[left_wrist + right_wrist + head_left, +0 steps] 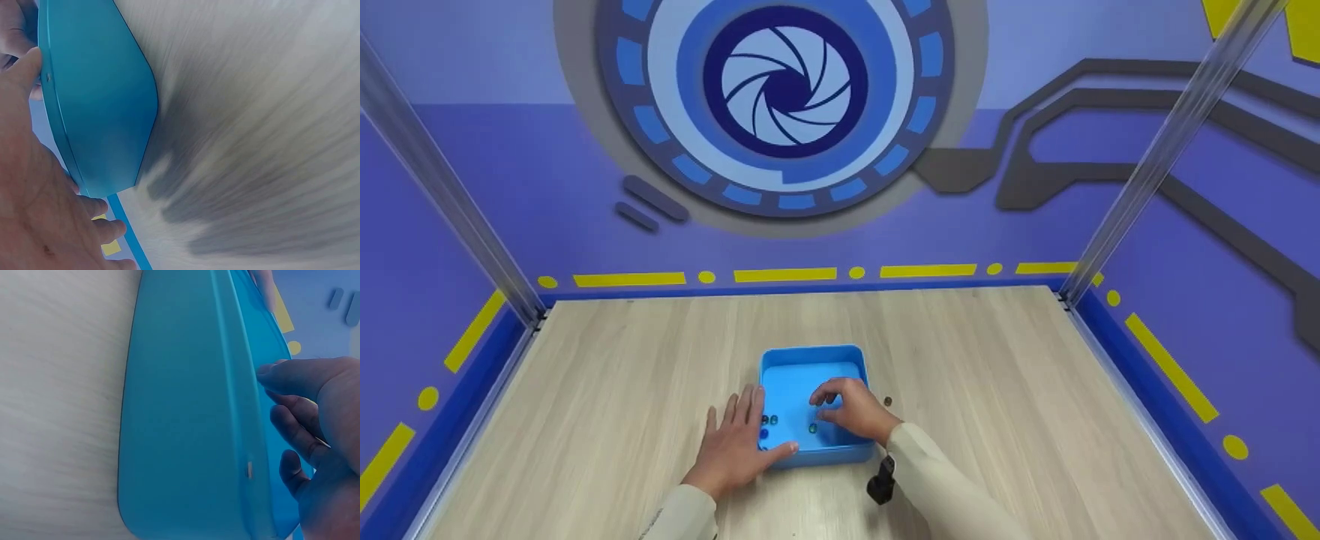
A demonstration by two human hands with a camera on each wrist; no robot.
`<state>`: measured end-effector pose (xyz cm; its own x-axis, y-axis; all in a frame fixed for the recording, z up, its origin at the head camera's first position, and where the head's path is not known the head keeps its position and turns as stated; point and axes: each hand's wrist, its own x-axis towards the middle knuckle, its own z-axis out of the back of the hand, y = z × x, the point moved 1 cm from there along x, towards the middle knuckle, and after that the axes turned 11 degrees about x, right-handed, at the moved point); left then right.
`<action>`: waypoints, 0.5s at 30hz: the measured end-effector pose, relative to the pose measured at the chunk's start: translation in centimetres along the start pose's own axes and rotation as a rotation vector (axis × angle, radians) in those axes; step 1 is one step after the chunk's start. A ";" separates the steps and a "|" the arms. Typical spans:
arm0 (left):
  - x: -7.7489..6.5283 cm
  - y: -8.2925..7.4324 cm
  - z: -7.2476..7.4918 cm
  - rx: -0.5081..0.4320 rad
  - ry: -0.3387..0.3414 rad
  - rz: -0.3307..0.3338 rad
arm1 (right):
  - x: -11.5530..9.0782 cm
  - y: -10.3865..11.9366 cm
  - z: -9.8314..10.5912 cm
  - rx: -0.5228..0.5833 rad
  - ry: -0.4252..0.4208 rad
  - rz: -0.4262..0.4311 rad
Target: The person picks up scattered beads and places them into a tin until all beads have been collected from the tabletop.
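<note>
A blue tray (832,456) with low walls lies on the wooden table, holding several small glass marbles. Two dark marbles (773,420) and a blue marble (763,433) are by its left wall; a greenish marble (812,428) lies on the tray floor near the right thumb. My left hand (733,448) rests against the tray's left side, fingers straight, thumb over the front rim. Above the tray floor is my right hand (851,409), fingers loosely bent, thumb and fingertips apart with nothing visible between them. In the right wrist view those fingers (289,424) show just inside the tray wall.
A brown marble (888,401) is on the table just right of the tray. A black watch-like band (881,481) sits at the right wrist. Purple-blue panels (825,244) with yellow marks and metal posts (1166,142) enclose the wooden table (622,375).
</note>
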<state>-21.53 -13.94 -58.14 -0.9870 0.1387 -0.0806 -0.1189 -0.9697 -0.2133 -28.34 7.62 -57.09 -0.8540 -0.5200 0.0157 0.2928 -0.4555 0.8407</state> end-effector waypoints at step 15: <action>0.3 0.0 -0.1 0.008 0.006 0.002 | -0.2 0.0 0.4 0.015 -0.012 0.022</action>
<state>-21.77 -13.85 -58.24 -0.9866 0.1379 -0.0867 -0.1177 -0.9716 -0.2054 -28.37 8.04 -56.87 -0.8526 -0.5209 0.0413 0.3056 -0.4330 0.8480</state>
